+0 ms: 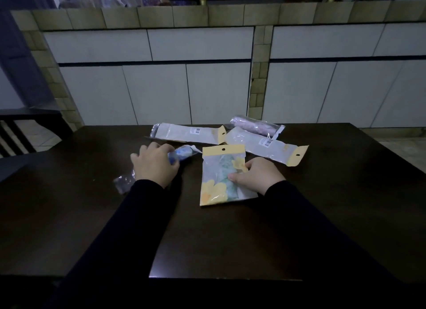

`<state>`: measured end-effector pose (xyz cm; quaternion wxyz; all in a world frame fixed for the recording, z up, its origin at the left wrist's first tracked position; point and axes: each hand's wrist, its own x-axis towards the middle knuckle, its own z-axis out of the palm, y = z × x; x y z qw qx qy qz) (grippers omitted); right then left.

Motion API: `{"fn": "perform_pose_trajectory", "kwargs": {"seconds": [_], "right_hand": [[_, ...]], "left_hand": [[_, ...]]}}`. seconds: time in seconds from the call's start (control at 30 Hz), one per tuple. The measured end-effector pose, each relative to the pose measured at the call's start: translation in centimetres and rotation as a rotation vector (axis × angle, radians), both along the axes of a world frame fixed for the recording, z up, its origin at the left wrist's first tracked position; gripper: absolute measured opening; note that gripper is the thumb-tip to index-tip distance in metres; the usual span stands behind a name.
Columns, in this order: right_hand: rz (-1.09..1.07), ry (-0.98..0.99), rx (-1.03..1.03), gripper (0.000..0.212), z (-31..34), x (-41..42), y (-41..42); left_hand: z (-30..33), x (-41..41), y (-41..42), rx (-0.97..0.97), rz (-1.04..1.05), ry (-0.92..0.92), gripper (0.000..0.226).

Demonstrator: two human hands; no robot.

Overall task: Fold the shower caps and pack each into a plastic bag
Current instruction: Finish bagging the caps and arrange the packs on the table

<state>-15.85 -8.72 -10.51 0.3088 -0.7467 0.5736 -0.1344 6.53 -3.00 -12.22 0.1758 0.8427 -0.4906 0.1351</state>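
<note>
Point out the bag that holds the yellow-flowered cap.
The upright bag under the right hand, its yellow header facing away from the person. The other bags show blue, pink or no pattern.

On your tabletop (345, 193), a packed bag (221, 177) lies frame-centre; a rolled cap (182, 153) sits left; three bags lie behind.
</note>
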Motion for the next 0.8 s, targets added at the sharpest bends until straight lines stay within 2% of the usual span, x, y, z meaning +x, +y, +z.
{"fn": "perform_pose_trajectory", "kwargs": {"seconds": [0.1, 0.23, 0.3, 0.37, 0.4, 0.47, 0.57, 0.67, 0.73, 0.8], "right_hand": [[0.021, 0.056, -0.021, 0.049, 0.1, 0.6, -0.3], [0.038, 0.201, -0.187, 0.059, 0.4, 1.2, 0.3], [0.085, 0.084, -0.34, 0.064, 0.8, 1.8, 1.0], [0.173, -0.14, -0.542, 0.067, 1.6, 2.4, 1.2], [0.209, -0.175, -0.647, 0.068, 1.9, 2.8, 0.8], [0.248, -0.054, -0.83, 0.066, 2.1, 3.7, -0.9], [0.252, 0.067, -0.993, 0.052, 1.6, 5.4, -3.3], [0.241, 0.055, -1.052, 0.036, 0.7, 6.5, -4.9], [0.263, 0.039, -1.068, 0.031, 0.1, 6.6, -5.8], [0.264, -0.026, -1.019, 0.028, -0.6, 6.2, -6.5]], "left_hand": [[0.6, -0.6, 0.2, -0.121, -0.032, -0.05, 0.033], [1.5, -1.2, -0.1, -0.323, -0.138, -0.152, 0.027], [2.1, -1.6, -0.4, -0.375, -0.201, -0.213, 0.024], [2.6, -1.9, -0.9, -0.407, -0.29, -0.272, 0.024], [2.9, -2.0, -1.2, -0.417, -0.333, -0.293, 0.024], [3.2, -2.0, -2.1, -0.443, -0.391, -0.307, 0.024], [3.5, -1.5, -3.3, -0.472, -0.427, -0.147, 0.024], [3.0, -1.1, -3.3, -0.386, -0.502, 0.18, 0.028], [2.8, -0.3, -2.8, -0.374, -0.553, 0.434, 0.018], [2.8, 1.2, -2.5, -0.446, -0.523, 0.6, 0.008]]}}
